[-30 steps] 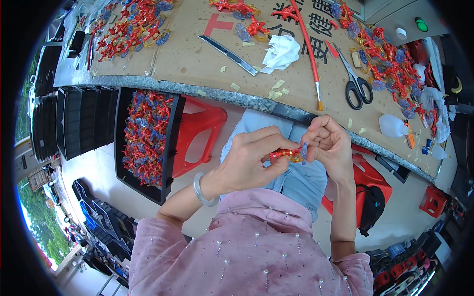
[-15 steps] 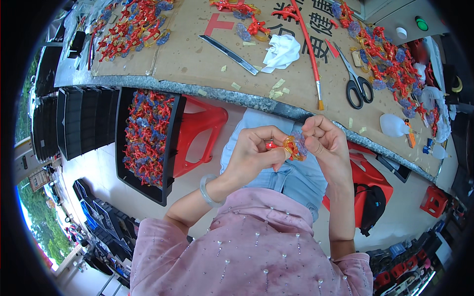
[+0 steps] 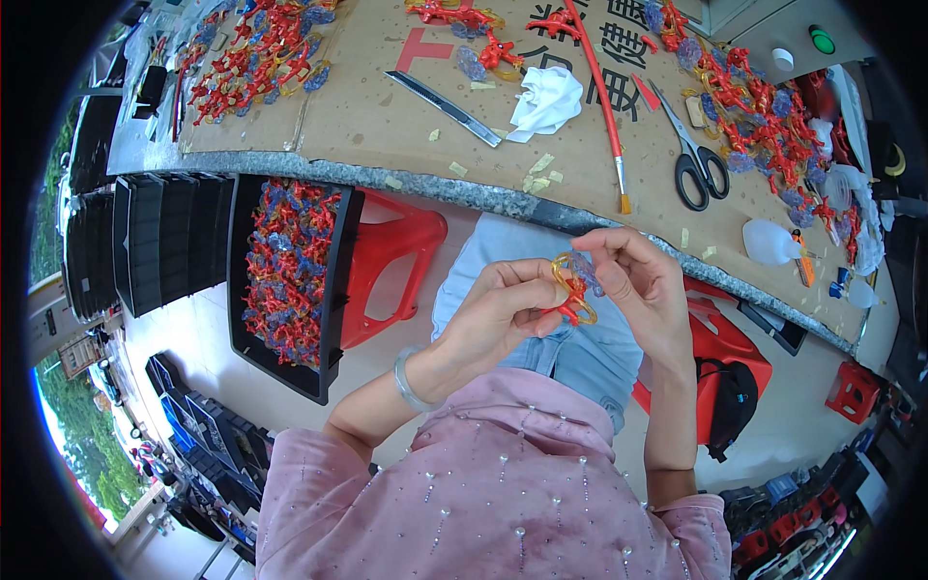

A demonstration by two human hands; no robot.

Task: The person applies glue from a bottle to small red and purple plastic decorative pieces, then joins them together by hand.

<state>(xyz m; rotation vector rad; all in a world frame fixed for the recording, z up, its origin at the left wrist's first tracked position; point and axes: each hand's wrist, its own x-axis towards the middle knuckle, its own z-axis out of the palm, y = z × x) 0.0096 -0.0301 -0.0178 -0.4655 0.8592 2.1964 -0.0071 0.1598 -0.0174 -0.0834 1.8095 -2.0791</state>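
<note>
Over my lap I hold a small plastic toy figure (image 3: 577,290) in red, with clear yellow and clear purple parts. My left hand (image 3: 503,307) is closed on its red and yellow side, thumb and fingers pinched together. At the purple part, the thumb and bent fingers of my right hand (image 3: 640,290) close on the figure from the other side. My fingers hide part of it. Similar figures fill a black crate (image 3: 332,290) at the left below the bench. More lie in a left pile (image 3: 256,72) and a right pile (image 3: 764,121) on the cardboard-covered bench (image 3: 367,135).
On the bench lie a utility knife (image 3: 445,108), crumpled white tissue (image 3: 546,102), a red-handled brush (image 3: 611,121), black-handled scissors (image 3: 698,159) and a white squeeze bottle (image 3: 768,242). Red stools (image 3: 396,256) stand under the bench edge, and a black bag (image 3: 727,401) hangs at right.
The figure has turned in my fingers, so more of its red and yellow parts shows below. My left fingers have curled in tighter, and my right hand has shifted slightly.
</note>
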